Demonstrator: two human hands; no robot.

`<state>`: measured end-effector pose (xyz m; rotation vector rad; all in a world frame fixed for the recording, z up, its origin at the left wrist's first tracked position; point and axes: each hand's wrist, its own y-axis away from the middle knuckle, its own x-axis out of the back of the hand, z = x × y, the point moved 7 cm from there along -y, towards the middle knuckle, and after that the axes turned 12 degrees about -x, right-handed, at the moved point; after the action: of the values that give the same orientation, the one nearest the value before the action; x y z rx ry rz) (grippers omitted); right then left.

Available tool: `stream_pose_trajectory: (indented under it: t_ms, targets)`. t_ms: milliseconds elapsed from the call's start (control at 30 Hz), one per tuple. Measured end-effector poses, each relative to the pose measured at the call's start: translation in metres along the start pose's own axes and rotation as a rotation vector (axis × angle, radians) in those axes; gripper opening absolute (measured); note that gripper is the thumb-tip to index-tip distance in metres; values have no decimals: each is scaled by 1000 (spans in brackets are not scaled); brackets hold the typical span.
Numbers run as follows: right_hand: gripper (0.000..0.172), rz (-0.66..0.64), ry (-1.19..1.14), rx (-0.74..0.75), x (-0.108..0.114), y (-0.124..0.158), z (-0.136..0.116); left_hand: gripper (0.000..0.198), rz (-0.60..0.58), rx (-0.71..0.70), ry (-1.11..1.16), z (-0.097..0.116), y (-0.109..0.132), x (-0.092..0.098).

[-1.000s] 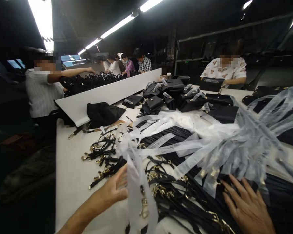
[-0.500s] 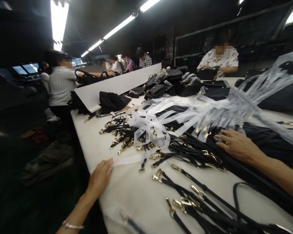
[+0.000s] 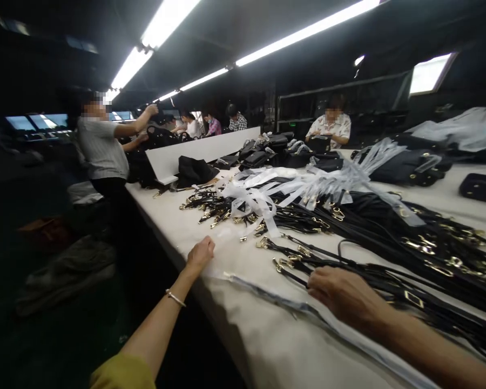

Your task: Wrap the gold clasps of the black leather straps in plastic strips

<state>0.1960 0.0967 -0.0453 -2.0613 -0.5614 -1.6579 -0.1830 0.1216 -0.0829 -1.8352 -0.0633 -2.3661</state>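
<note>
My left hand (image 3: 201,253) is closed at the table's near left edge, its fingertips on the end of a clear plastic sleeve (image 3: 263,294). Inside that sleeve lies a dark strap with a gold-coloured end, running toward the lower right. My right hand (image 3: 336,289) is curled with its knuckles up beside loose black straps; its fingertips are hidden, so what they hold does not show. Just left of it, a black strap (image 3: 294,276) with a gold clasp reaches under the fingers. More black straps (image 3: 389,237) with gold hardware lie beyond.
White plastic strips (image 3: 255,200) lie across the strap pile on the table (image 3: 283,335). Black bags (image 3: 263,154) are heaped farther back, near a white upright board (image 3: 210,148). A co-worker in a striped shirt (image 3: 101,151) stands at the left; others work behind.
My left hand has moved up and right and closed. My right hand has come down and left from the strap pile. The sleeved strap now lies along the near side; the view has shifted.
</note>
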Motion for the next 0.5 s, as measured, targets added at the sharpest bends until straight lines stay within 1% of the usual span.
stream_pose_trajectory:
  t_ms: [33, 100, 133, 200, 233, 300, 367, 433, 467, 500]
  targets:
    - [17, -28, -26, -9, -14, 12, -9, 24, 14, -16, 56, 6, 5, 2]
    - [34, -44, -53, -40, -36, 32, -20, 20, 79, -44, 159, 17, 15, 9]
    - [39, -42, -55, -59, -44, 41, -22, 18, 124, -60, 196, 23, 20, 14]
    - [36, -31, -51, -116, -54, 56, -19, 13, 237, -107, 250, 35, 33, 27]
    - [36, -24, -51, -150, -55, 63, -15, 12, 296, -135, 265, 41, 40, 35]
    - [36, -8, -59, -218, -51, 77, -4, 14, 403, -213, 371, 55, 56, 49]
    - [30, 4, -82, -269, -42, 91, 8, 22, 490, -266, 653, 63, 70, 64]
    - [19, 8, -118, -303, -30, 102, 20, 28, 575, -256, 1029, 66, 81, 79]
    - [16, 13, -136, -320, -24, 105, 27, 28, 619, -234, 1158, 67, 86, 88]
    - [18, 23, -151, -339, -18, 105, 33, 28, 663, -215, 1237, 68, 90, 98]
